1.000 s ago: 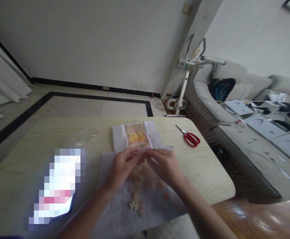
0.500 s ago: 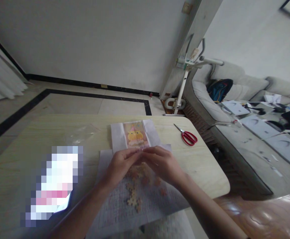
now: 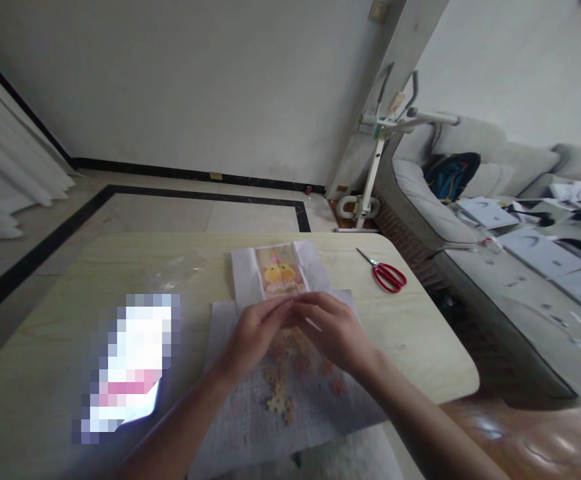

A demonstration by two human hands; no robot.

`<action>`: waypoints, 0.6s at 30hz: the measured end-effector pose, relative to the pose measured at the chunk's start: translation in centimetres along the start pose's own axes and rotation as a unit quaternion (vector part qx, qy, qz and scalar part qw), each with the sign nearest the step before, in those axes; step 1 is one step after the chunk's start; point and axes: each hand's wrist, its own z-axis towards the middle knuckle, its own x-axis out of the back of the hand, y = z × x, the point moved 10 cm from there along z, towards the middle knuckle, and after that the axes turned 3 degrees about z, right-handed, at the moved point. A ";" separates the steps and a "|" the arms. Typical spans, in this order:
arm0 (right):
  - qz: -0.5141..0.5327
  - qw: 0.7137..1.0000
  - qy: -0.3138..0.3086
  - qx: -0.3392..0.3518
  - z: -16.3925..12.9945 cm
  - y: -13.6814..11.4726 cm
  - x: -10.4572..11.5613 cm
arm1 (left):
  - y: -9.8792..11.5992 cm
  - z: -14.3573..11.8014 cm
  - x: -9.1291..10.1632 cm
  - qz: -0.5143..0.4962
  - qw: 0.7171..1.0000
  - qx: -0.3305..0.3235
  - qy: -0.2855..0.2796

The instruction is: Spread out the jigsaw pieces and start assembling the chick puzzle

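My left hand (image 3: 250, 335) and my right hand (image 3: 339, 331) meet at the fingertips above the middle of the table. Both are closed in a pinch, and whatever sits between the fingers is hidden. Just below them lies a loose heap of small jigsaw puzzle pieces (image 3: 276, 398), tan and orange, partly covered by my hands. The pieces rest on a large printed paper sheet (image 3: 235, 417). Beyond my fingertips is a creased paper with a picture of a yellow cartoon animal (image 3: 279, 272).
Red-handled scissors (image 3: 389, 277) lie on the wooden table (image 3: 435, 360) at the right. A lit, pixelated screen (image 3: 135, 353) is at the left, with a clear plastic wrapper (image 3: 178, 270) behind it. Farther right stand exercise equipment (image 3: 375, 160) and a grey sofa (image 3: 425, 203).
The whole view has shifted slightly, so the table and its items appear farther right. My hands stay together at the fingertips above the puzzle pieces.
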 end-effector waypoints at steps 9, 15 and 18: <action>0.004 0.999 0.034 0.036 -1.0 -0.4 0.5 | -1.8 -0.4 -0.2 -0.022 0.999 0.044 0.009; -0.005 0.996 0.091 0.013 -2.2 0.4 2.8 | -2.8 -0.4 0.1 -0.072 0.993 0.093 0.029; -0.033 0.988 0.147 -0.036 -3.7 3.2 6.1 | -2.2 -0.3 1.3 -0.019 0.994 0.082 0.069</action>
